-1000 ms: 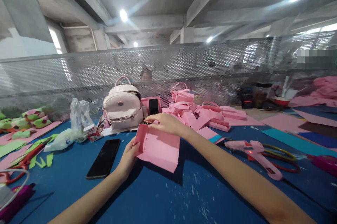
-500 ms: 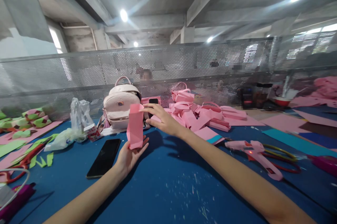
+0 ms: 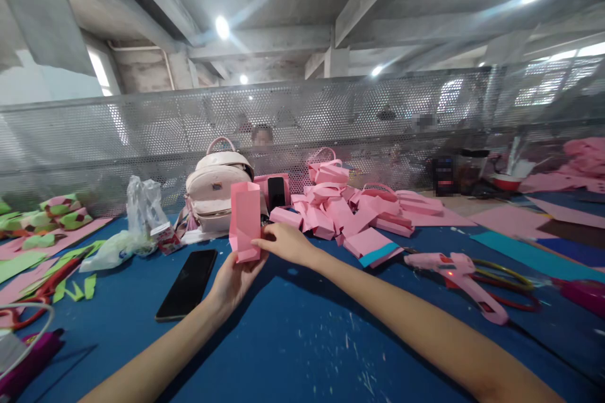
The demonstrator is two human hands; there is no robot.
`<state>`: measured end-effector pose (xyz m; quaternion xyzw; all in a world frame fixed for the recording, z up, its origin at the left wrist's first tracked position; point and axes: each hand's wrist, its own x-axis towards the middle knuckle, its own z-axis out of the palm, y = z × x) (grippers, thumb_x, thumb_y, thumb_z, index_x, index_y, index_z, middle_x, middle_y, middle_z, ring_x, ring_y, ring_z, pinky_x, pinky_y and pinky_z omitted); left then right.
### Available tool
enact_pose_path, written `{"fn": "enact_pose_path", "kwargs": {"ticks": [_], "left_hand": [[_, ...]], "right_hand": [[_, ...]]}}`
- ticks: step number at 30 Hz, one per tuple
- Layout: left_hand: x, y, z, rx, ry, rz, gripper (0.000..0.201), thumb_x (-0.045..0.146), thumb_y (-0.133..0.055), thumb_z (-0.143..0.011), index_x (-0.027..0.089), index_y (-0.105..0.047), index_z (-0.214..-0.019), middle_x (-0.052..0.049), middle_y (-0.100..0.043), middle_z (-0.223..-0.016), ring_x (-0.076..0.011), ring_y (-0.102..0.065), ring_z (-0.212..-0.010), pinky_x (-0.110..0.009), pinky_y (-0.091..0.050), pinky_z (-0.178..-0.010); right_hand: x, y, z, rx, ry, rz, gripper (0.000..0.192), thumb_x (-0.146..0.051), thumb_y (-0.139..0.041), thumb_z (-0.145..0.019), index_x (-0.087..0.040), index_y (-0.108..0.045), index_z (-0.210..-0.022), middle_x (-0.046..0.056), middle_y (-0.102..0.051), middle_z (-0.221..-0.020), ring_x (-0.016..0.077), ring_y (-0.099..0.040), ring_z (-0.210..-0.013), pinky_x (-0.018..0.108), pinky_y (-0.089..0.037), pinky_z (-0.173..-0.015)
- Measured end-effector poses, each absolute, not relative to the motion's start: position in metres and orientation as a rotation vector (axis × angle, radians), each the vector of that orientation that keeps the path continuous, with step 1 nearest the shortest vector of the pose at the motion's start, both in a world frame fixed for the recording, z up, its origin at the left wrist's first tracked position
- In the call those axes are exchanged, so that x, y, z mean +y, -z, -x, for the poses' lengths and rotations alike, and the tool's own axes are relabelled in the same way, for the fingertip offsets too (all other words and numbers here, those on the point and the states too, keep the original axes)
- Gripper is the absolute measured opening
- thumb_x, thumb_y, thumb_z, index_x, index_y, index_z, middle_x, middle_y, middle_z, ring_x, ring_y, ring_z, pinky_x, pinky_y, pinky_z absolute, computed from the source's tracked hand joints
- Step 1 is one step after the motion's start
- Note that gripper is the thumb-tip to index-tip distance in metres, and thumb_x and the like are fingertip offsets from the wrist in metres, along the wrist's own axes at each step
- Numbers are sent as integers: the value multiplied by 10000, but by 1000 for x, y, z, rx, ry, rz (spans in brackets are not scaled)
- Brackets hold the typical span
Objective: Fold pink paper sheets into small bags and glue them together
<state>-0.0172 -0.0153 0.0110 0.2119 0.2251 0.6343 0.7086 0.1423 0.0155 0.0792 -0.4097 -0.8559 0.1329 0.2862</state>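
I watch the pink paper bag, flat a second ago, now stand upright above the table, left hand cupping its base, right hand fingers pinching its lower corner.

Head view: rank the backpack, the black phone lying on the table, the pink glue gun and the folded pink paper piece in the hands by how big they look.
1. Backpack
2. Pink glue gun
3. Black phone and pink paper piece: too alike to rank; the phone lies nearer the camera and foreshortened.

Left hand and right hand hold the paper piece.
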Motion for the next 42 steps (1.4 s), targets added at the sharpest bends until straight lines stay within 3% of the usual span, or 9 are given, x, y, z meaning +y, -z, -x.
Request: {"fn": "enact_pose_path", "kwargs": {"ticks": [8, 14, 21, 28, 36, 40, 42], "left_hand": [[-15, -8, 18, 489, -1423, -496, 444, 101, -438, -907, 96, -552, -1336, -128, -756, -1066, -232, -722, -1017, -411, -542, -1017], [-14, -2, 20, 460, -1392, -568, 403, 173, -472, -911, 133, -591, -1293, -97, -750, -1091, -247, -672, -1129, -444, -482, -1084], [-15, -2, 19, 475, -1332, -697, 403, 244, -558, -886, 154, -614, -1274, -96, -723, -1176, -272, -643, -1180, -464, -443, -1111], [-23, -3, 15, 540, -1264, -836, 277, 297, -701, -796, 194, -726, -1052, -82, -737, -1166, -311, -662, -1148, -527, -431, -1098], [-15, 1, 17, 758, -1468, -936, 580, 380, -826, -662, 182, -592, -1155, -152, -672, -1228, -345, -635, -1176, -484, -528, -983], [-4, 3, 31, 1014, -1711, -985, 771, 294, -840, -647, 250, -435, -1302, -157, -513, -1390, -325, -541, -1278, -447, -499, -988], [-1, 1, 39, 1139, -1801, -1054, 786, 240, -845, -623, 261, -447, -1300, -143, -442, -1433, -326, -449, -1347, -441, -454, -1028]], "right_hand": [[13, -78, -141, -2408, -136, 1092, 304, -347, -537, -987, -173, -660, -769, 29, -709, -785, 160, -647, -731, 232, -315, -570], [14, -77, -143, -2415, 44, 999, 227, -277, -535, -988, -181, -656, -821, 34, -714, -887, 165, -638, -829, 247, -322, -649], [18, -72, -147, -2383, 186, 910, 196, -242, -531, -970, -172, -653, -833, 36, -687, -863, 152, -599, -771, 272, -291, -629], [24, -65, -151, -2307, 219, 842, 151, -228, -573, -949, -180, -674, -847, 23, -681, -853, 149, -596, -762, 277, -301, -627], [29, -63, -150, -2219, 128, 803, 62, -195, -609, -938, -193, -668, -919, 6, -693, -902, 141, -617, -799, 241, -356, -664], [29, -65, -152, -2203, 83, 798, 39, -187, -613, -929, -200, -649, -925, 1, -695, -895, 145, -619, -813, 236, -359, -673], [29, -65, -152, -2202, 59, 799, 40, -184, -614, -923, -205, -648, -919, -5, -697, -882, 139, -617, -790, 233, -355, -661]]}}
